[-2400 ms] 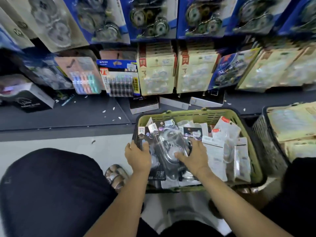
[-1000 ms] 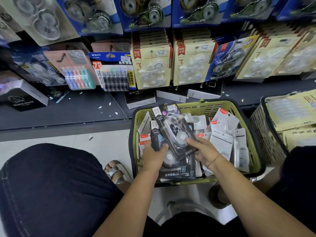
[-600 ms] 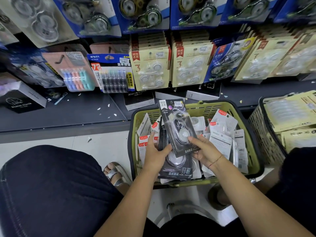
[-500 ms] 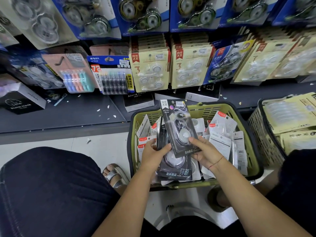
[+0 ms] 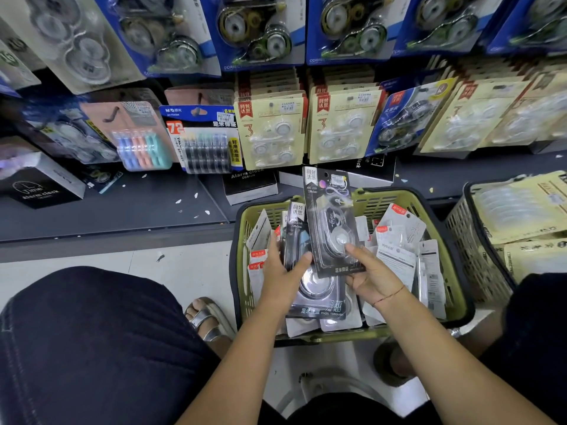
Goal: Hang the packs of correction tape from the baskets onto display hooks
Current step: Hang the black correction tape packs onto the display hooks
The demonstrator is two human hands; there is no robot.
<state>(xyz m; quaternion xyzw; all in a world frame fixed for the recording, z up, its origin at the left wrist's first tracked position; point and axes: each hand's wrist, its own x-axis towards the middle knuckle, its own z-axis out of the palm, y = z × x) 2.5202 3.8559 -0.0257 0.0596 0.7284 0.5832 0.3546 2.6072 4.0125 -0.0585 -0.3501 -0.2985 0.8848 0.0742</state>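
Observation:
A green basket [image 5: 399,199] on the floor holds several packs of correction tape. My right hand [image 5: 369,273] pinches a dark pack of correction tape [image 5: 329,216] by its lower edge and holds it upright above the basket. My left hand [image 5: 280,271] grips a small stack of similar dark packs [image 5: 316,289], one of them standing with a blue dispenser [image 5: 302,240]. White packs with red tags [image 5: 399,237] lie in the basket's right half. Beige and blue packs [image 5: 271,130] hang on hooks above the shelf.
A second basket [image 5: 469,240] with beige packs stands at the right. Black alarm clock boxes [image 5: 250,185] lie on the dark shelf [image 5: 107,210] behind the green basket. My knee [image 5: 92,348] fills the lower left, a sandalled foot [image 5: 205,317] beside it.
Both hands came up out of the basket with dark packs. My right hand drew one pack off the stack and stood it upright; it has risen slightly in the last half second.

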